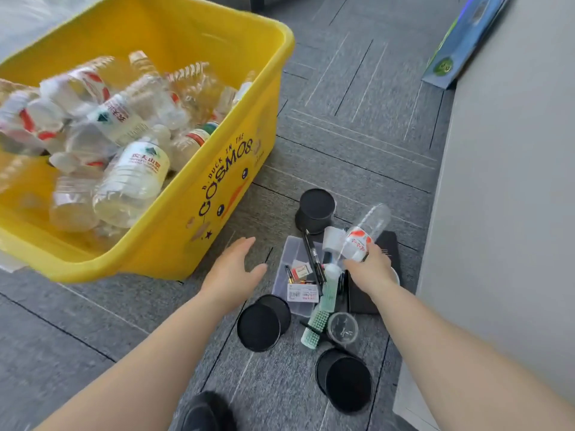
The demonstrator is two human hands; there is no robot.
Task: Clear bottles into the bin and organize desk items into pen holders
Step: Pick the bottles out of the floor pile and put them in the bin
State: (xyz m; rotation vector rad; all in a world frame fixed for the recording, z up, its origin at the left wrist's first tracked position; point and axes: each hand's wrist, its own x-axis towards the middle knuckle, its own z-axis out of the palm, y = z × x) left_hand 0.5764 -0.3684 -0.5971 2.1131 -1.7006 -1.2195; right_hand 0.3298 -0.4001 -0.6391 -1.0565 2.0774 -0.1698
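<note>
A big yellow bin (236,157) at the upper left holds several clear plastic bottles (130,178). My right hand (371,269) grips a clear bottle with a red and white label (362,236), lifted above the floor clutter. My left hand (231,269) hovers with fingers spread and holds nothing, just in front of the bin's wall. Three black round pen holders sit on the carpet: one upright at the back (315,209), one lying at the front left (261,326), one lying at the front right (345,381).
A clear flat tray (287,269) holds a black pen (312,259), cards and small items. A green brush (315,328), a small clear lidded cup (342,328) and a black notebook (389,244) lie beside it. A grey desk panel (497,213) stands at the right.
</note>
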